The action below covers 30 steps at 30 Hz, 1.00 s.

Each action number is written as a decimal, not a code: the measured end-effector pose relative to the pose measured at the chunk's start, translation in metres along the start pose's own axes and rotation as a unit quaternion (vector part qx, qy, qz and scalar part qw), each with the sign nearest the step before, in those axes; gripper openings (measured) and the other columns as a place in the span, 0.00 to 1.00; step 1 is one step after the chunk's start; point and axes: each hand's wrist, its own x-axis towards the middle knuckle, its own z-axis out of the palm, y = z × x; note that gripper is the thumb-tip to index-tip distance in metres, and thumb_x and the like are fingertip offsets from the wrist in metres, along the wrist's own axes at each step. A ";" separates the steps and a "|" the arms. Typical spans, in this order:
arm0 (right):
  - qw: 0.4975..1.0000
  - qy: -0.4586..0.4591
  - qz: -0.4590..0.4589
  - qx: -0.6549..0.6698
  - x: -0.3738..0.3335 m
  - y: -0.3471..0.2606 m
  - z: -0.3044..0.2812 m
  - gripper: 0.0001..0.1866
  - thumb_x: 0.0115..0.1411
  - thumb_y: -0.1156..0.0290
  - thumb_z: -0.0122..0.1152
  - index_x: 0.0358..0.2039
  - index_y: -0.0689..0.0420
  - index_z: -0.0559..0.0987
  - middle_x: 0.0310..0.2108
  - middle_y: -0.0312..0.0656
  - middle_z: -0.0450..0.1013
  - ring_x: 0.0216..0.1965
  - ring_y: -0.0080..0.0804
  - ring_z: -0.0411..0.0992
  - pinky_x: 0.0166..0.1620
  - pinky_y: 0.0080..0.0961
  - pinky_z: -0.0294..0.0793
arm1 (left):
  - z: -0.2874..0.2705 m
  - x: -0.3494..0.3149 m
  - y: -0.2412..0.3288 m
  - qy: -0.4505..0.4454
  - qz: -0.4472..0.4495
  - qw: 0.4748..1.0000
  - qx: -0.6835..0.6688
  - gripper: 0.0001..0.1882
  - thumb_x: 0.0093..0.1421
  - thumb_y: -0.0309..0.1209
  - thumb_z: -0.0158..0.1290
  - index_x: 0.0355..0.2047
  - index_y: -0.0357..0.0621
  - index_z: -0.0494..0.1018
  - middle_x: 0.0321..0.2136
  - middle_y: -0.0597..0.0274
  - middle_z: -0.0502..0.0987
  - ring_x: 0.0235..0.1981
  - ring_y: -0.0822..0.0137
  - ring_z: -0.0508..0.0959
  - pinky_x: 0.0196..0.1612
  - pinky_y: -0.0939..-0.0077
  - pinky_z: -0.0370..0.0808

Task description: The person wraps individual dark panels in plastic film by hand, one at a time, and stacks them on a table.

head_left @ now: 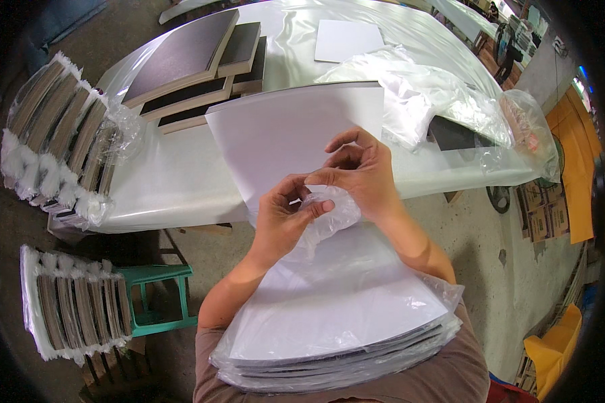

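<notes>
A clear plastic bag (333,218) is bunched up between my two hands, in front of my chest. My left hand (282,218) is closed on the bunched plastic, thumb pointing right. Just above it, my right hand (364,176) pinches at the top of the plastic with thumb and forefinger; its other fingers are curled and raised. Below the hands, a stack of white-faced flat boards (336,309) lies inside clear plastic against my body. Beyond my hands, a large white sheet or board (282,131) leans at the table's near edge.
Dark-topped thick boards (181,57) are piled on the white-covered table (154,195). Loose clear plastic (417,87) and a white panel (348,40) lie farther back. Bagged bundles of boards (57,127) stand at left, another bundle (81,309) near a green stool (158,272).
</notes>
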 end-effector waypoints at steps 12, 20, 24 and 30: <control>0.980 -0.009 0.082 0.182 -0.002 0.000 0.000 0.16 0.45 0.78 0.61 0.36 0.60 0.70 0.21 0.37 0.72 0.18 0.15 0.63 0.21 0.10 0.62 | 0.006 0.001 0.006 0.055 0.031 0.997 -0.041 0.24 0.46 0.24 0.57 0.44 0.36 0.62 0.28 0.63 0.71 0.27 0.79 0.69 0.26 0.86 0.67; 0.986 -0.002 0.094 0.141 -0.004 0.000 -0.003 0.08 0.46 0.79 0.60 0.28 0.61 0.71 0.22 0.37 0.71 0.20 0.16 0.65 0.25 0.10 0.65 | 0.003 0.007 0.011 0.048 -0.003 0.996 -0.077 0.16 0.49 0.30 0.57 0.37 0.38 0.70 0.25 0.70 0.72 0.24 0.82 0.66 0.24 0.88 0.62; 0.994 0.016 0.035 0.103 -0.008 0.006 0.002 0.08 0.47 0.75 0.61 0.27 0.61 0.72 0.23 0.36 0.71 0.22 0.15 0.65 0.26 0.11 0.64 | 0.002 0.010 0.010 0.083 0.003 0.990 -0.115 0.15 0.49 0.31 0.56 0.36 0.39 0.71 0.23 0.72 0.71 0.23 0.82 0.65 0.24 0.88 0.62; 0.994 -0.014 0.045 0.097 -0.009 0.007 0.003 0.06 0.51 0.73 0.57 0.25 0.61 0.71 0.22 0.35 0.71 0.22 0.16 0.65 0.25 0.13 0.62 | 0.001 0.014 0.002 0.085 -0.003 0.988 -0.129 0.10 0.51 0.31 0.54 0.32 0.40 0.71 0.24 0.72 0.70 0.27 0.82 0.65 0.28 0.87 0.61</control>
